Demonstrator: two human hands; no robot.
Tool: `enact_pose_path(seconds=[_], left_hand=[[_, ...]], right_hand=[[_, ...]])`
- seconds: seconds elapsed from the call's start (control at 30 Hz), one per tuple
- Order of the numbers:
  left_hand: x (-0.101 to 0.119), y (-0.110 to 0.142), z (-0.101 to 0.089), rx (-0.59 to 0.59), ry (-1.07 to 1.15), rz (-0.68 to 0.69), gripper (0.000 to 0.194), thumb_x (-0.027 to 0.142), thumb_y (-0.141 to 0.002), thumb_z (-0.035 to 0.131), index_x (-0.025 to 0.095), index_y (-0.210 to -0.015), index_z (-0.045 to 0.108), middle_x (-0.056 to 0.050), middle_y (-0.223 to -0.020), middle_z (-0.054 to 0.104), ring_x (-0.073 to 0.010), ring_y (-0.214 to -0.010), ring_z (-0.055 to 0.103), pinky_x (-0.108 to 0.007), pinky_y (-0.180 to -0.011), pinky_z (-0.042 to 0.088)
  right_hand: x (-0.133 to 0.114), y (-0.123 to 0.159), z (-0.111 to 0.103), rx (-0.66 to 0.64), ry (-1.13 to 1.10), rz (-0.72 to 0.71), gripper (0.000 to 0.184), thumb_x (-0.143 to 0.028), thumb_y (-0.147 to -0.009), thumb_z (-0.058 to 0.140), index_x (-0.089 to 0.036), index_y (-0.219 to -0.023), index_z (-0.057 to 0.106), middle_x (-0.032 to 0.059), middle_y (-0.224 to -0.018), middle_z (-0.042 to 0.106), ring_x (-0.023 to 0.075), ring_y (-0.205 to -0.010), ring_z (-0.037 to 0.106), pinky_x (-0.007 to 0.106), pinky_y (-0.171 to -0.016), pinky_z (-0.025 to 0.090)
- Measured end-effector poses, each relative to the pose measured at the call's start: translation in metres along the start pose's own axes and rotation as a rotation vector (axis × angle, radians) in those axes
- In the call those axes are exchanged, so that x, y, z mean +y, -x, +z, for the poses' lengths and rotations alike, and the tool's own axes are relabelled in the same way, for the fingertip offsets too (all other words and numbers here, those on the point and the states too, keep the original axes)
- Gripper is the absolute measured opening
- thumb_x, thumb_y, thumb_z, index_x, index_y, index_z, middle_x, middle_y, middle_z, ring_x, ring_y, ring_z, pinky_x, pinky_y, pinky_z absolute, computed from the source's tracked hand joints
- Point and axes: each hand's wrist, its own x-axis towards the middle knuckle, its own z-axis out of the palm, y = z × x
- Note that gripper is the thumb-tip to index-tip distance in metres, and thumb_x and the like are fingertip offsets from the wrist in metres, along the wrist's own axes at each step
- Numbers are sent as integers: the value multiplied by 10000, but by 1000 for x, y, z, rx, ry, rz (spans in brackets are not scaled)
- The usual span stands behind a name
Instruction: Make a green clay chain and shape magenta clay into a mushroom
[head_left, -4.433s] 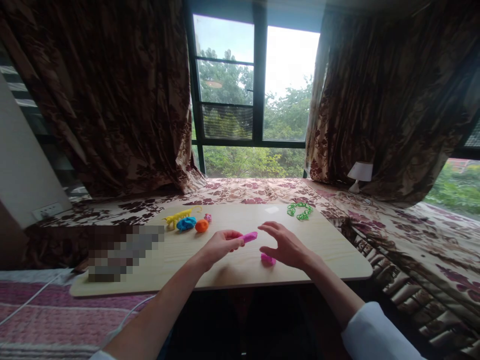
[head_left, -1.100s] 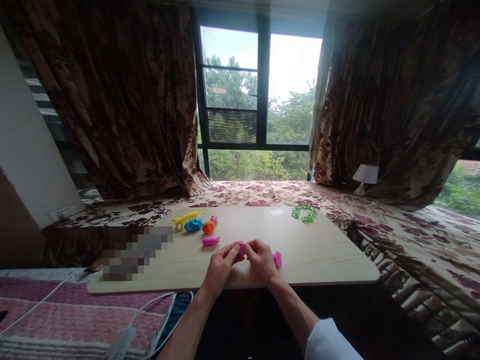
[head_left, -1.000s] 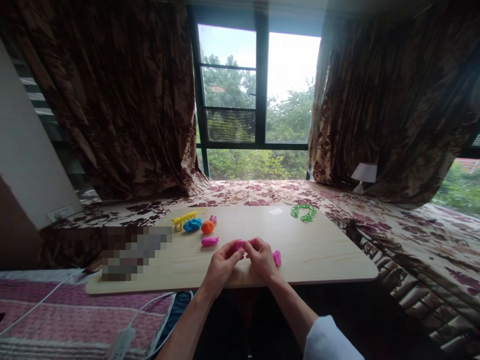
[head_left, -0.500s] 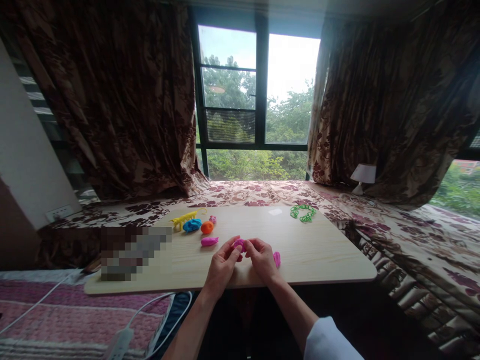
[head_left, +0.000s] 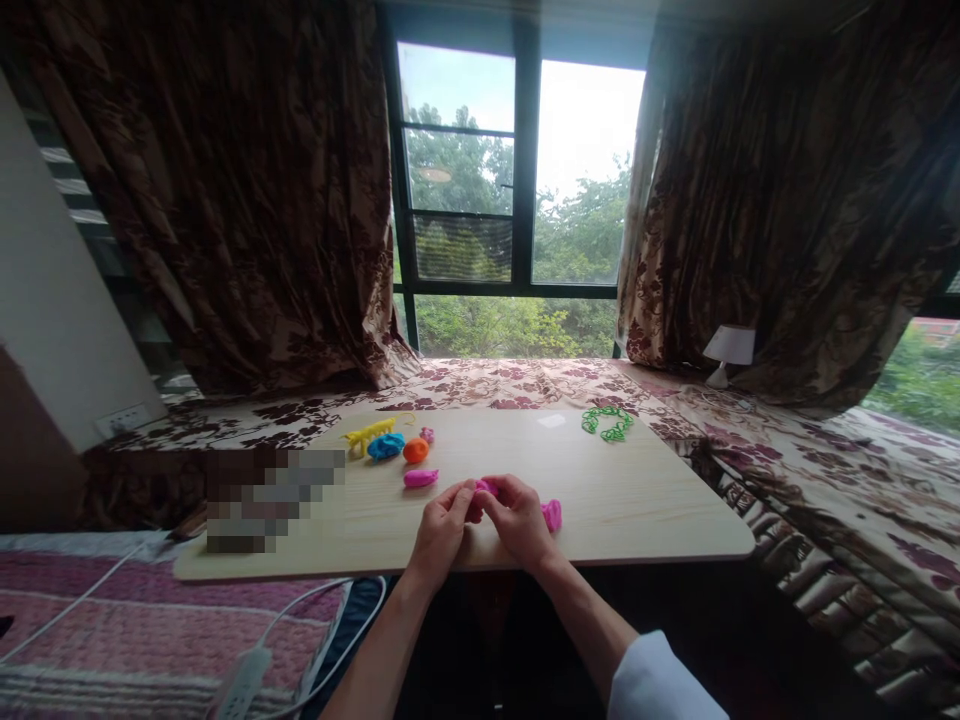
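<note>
A: Position of the hands?

B: Lower centre of the frame, above the near part of the pale tabletop (head_left: 645,500). The left hand (head_left: 441,525) lay just left of the right hand (head_left: 521,515), their tips nearly meeting. A white sleeve (head_left: 664,680) showed on the right forearm, at the lower edge.

A: State of grip?

B: Narrow, both sides. The two hands pinched one small pink piece (head_left: 485,487) between them, near the centre of the frame, a little below the middle. Much of it was covered, so its full shape could not be told.

A: Nearest items?

B: A pink lump (head_left: 553,515) rested just right of the right hand, partly hidden by it. A pink roll (head_left: 421,479) lay on its side, left of the left hand and a little higher in the frame.

A: Remaining items?

B: Left of centre, above the pink roll: an orange ball (head_left: 415,450), a blue lump (head_left: 385,446), a yellow figure (head_left: 370,436) and a tiny pink bit (head_left: 427,435), closely grouped. Right of centre, near the far edge, a green chain (head_left: 607,424) lay curved.
</note>
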Motion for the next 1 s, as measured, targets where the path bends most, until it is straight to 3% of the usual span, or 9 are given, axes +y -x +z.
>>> enact_pose_path(seconds=[0.17, 0.3, 0.37, 0.47, 0.57, 0.67, 0.77, 0.9, 1.0], left_hand=[[0, 0, 4, 71, -20, -2, 397, 420, -686, 633, 184, -1005, 640, -2, -729, 657, -110, -612, 556, -225, -620, 451], [-2, -1, 5, 151, 49, -26, 445, 444, -628, 673, 184, -988, 653, -18, -791, 681, -119, -624, 582, -251, -641, 476], [-2, 0, 5, 133, 58, -33, 452, 468, -643, 652, 180, -992, 654, -28, -801, 683, -132, -649, 597, -263, -662, 479], [1, 0, 6, 43, 16, -28, 425, 475, -667, 630, 169, -960, 666, -28, -751, 673, -139, -654, 592, -250, -649, 465], [2, -2, 2, -18, 23, -41, 383, 446, -686, 627, 160, -938, 666, -19, -710, 645, -115, -610, 554, -222, -592, 442], [2, -2, -3, 6, 93, -60, 313, 418, -693, 631, 155, -860, 670, 18, -623, 585, -71, -515, 483, -194, -516, 399], [3, 4, 7, 39, 138, -75, 274, 393, -675, 654, 150, -802, 671, 38, -560, 545, -58, -484, 448, -190, -500, 379], [21, 24, 39, -101, 268, -136, 291, 383, -705, 622, 146, -867, 668, -50, -788, 657, -158, -736, 578, -266, -680, 454], [42, 40, 50, -215, 532, -219, 376, 464, -773, 501, 180, -977, 639, -84, -1021, 640, -243, -991, 558, -362, -834, 445]], right_hand=[[-5, -1, -3, 86, 73, -28, 141, -244, -785, 548, -179, -857, 651, 33, -794, 629, 145, -707, 589, 256, -647, 481], [-9, -3, -4, 23, 80, -64, 227, -250, -815, 497, -201, -986, 639, 48, -922, 611, 154, -805, 588, 255, -686, 488], [-8, -2, -3, 39, 64, -50, 246, -257, -814, 503, -204, -1026, 616, 41, -895, 618, 154, -790, 589, 269, -698, 492], [-6, 1, -1, 74, 52, -35, 181, -272, -805, 526, -201, -934, 631, 24, -817, 612, 142, -711, 583, 267, -660, 496], [-10, 1, -5, 8, 61, -64, 176, -284, -816, 512, -205, -864, 661, 32, -873, 586, 137, -730, 578, 249, -638, 489], [-25, -10, -15, -38, 56, -63, 241, -293, -848, 458, -218, -967, 653, 44, -922, 588, 154, -827, 575, 265, -702, 481], [-47, -29, -22, 17, 39, -61, 332, -318, -895, 357, -220, -1137, 563, 53, -971, 598, 161, -899, 567, 304, -800, 456], [-67, -51, -16, -95, 237, -140, 347, -362, -899, 350, -250, -1167, 540, 43, -1127, 559, 185, -1068, 491, 349, -936, 361], [-69, -52, -12, -72, 429, -141, 372, -381, -897, 351, -247, -1207, 509, 61, -1223, 507, 226, -1167, 406, 422, -1003, 254]])
